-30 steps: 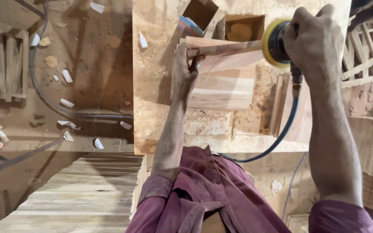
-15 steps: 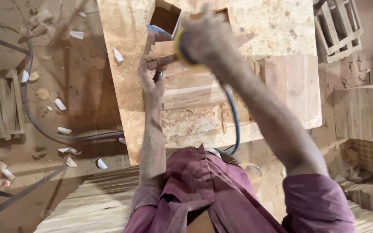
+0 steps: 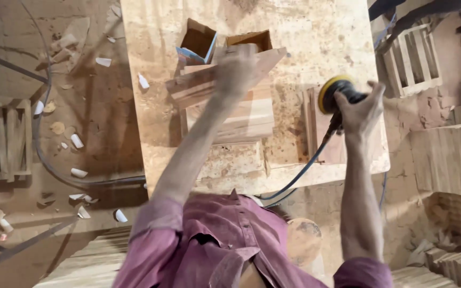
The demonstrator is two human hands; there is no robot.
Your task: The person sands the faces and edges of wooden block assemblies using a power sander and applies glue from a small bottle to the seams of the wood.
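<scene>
From the head camera, looking straight down, the person is working at a dusty wooden workbench (image 3: 316,32). The left hand (image 3: 237,69) is blurred and lying over the top board of a stack of short wooden boards (image 3: 241,120) at the middle of the bench; it seems to be closing on that top board (image 3: 198,85), but the blur is hiding the fingers, so whether it is gripping or only pressing cannot be told. The top board is lying skewed, its long axis running from lower left up to upper right, across the boards beneath it, which are lying left to right.

The right hand (image 3: 361,109) is clenching the black body of an orbital sander (image 3: 334,96) with a yellow pad, holding it off to the right of the stack, near the bench's right edge. So the boards are lying to the left of the sander, with the left hand already on them and much nearer than the right. The sander's dark cable (image 3: 300,173) is trailing down off the front edge toward the person's maroon shirt (image 3: 214,240).

Just behind the stack, two small open cardboard boxes are standing side by side: the left box (image 3: 198,40) showing a blue and white printed flap, the right box (image 3: 249,40) plain brown. Wood offcuts (image 3: 78,141) are littering the floor on the left, and a slatted wooden crate (image 3: 412,58) is sitting at upper right.
</scene>
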